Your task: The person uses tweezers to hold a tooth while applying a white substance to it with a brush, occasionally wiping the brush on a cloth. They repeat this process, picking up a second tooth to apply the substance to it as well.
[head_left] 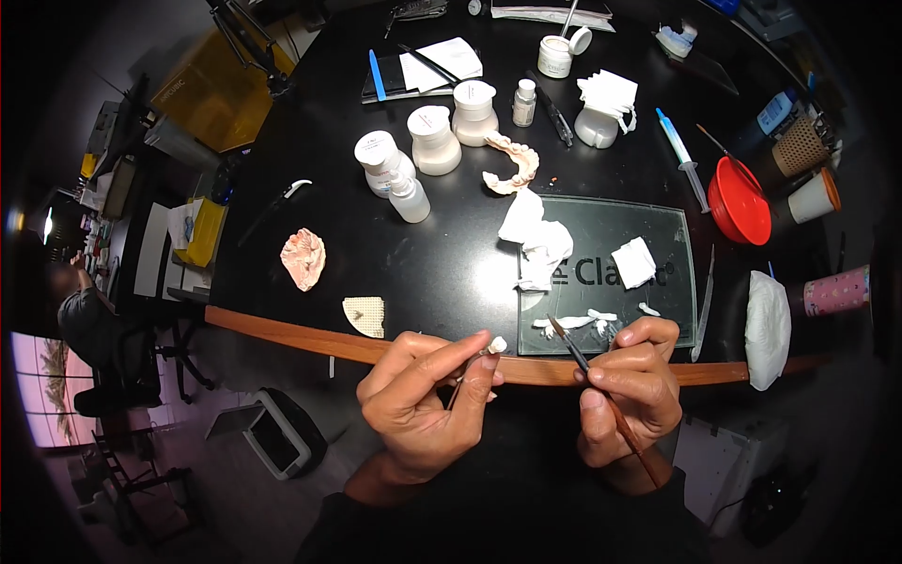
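Between thumb and fingers, my left hand pinches a small whitish tooth-like piece, seemingly a dental crown. A thin dark tool below it runs into the palm, mostly hidden. My right hand grips a fine brush with a brown handle, its dark tip angled up and left over the near edge of a glass slab. White paste strips lie on the slab close to that tip. A folded white tissue rests farther back, with crumpled tissue along the slab's left side.
Behind are white-lidded jars, a dropper bottle and a dental arch model. A pink cast and a beige honeycomb block lie left. At right are a syringe, a red bowl and a white pouch.
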The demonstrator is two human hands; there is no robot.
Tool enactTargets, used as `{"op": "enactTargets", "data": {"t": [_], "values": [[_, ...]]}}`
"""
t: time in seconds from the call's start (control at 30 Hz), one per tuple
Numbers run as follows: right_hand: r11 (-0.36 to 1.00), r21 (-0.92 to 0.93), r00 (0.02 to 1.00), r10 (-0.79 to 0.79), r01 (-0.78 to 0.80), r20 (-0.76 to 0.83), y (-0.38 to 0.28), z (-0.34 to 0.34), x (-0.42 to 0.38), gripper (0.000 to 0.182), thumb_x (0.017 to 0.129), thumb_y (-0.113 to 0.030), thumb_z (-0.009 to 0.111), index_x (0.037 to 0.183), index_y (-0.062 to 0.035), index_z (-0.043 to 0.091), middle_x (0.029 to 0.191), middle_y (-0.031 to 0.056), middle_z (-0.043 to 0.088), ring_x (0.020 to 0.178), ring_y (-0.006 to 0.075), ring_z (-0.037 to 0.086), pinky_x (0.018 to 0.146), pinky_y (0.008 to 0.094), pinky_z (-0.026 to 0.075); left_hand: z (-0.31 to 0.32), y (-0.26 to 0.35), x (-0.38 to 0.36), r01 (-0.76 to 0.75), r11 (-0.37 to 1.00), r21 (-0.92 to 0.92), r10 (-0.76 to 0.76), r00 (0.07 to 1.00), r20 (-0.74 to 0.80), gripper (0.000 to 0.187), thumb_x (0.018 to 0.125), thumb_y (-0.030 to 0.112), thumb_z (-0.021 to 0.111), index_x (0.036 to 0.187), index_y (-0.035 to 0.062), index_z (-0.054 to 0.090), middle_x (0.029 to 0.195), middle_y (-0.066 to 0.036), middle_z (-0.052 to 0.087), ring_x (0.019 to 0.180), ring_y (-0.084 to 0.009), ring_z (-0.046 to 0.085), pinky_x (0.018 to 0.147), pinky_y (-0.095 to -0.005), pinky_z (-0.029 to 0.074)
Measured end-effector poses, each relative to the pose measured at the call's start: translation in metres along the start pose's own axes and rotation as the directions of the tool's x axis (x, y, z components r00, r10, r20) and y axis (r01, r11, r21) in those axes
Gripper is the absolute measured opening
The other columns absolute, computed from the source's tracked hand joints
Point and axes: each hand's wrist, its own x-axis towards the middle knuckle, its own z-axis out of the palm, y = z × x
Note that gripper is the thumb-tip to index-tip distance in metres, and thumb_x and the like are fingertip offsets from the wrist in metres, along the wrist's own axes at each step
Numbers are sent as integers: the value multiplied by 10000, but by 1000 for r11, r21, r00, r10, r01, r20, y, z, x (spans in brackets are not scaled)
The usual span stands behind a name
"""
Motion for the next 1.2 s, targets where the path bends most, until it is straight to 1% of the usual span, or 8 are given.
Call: {"op": "enactTargets", "data": {"t": [0.03,0.13,0.23,0.33,0.43,0.63,1.03,1.2], "values": [[1000,-1,1000,4,-4,-1,1,-1,0,163,754,-76,679,916,-77,666,710,27,675,672,141,532,823,358,398,1,-1,0,3,1000,15,-3,1000,-26,239,836,-130,720,1059,-46,735,871,-113,656,714,-131,707,569,-188,570],[1000,-1,1000,19,-19,1,2,-2,0,158,751,-70,675,909,-70,663,702,30,674,654,141,534,819,360,399,-2,-5,1,-61,990,127,59,998,13,175,868,-131,678,1027,-70,714,901,-115,612,699,-162,696,531,-221,579],[1000,-1,1000,19,-19,8,2,-1,1,154,752,-69,673,905,-68,662,696,31,673,646,140,538,817,360,399,-2,-7,2,-49,989,142,47,999,16,196,865,-138,672,1040,-64,722,929,-138,641,714,-165,699,544,-219,575],[1000,-5,1000,21,-21,17,2,0,1,148,759,-74,675,907,-67,662,696,33,674,646,139,540,818,361,397,0,-7,4,-12,983,182,20,999,-41,249,793,-100,770,1027,-15,765,869,-118,722,711,-107,696,574,-202,540],[999,-11,999,31,-31,33,1,-1,0,142,770,-81,677,910,-68,661,699,35,674,650,139,540,824,365,394,-1,-8,6,-3,974,227,5,1000,-9,241,789,-84,780,1021,-20,766,868,-129,740,731,-121,710,602,-218,551],[999,-16,998,50,-49,49,1,-2,-3,138,781,-92,678,916,-75,659,711,35,676,666,142,529,830,368,389,-1,-8,9,-24,969,246,12,999,52,211,831,-125,720,1030,-58,744,882,-162,732,729,-142,711,620,-211,573],[998,10,994,58,-60,93,0,-6,-7,154,786,-109,680,938,-103,656,718,16,676,801,179,503,825,351,386,1,-5,11,-29,971,239,21,999,37,251,767,-95,792,1007,-26,768,872,-150,748,777,-174,729,688,-245,577],[999,8,988,38,-40,151,-2,-6,-4,193,734,-87,688,925,-108,677,710,2,665,813,193,495,778,320,392,-2,-8,14,-75,964,255,52,994,95,244,790,-73,773,1029,-24,759,863,-127,741,714,-146,728,588,-240,563]]}}
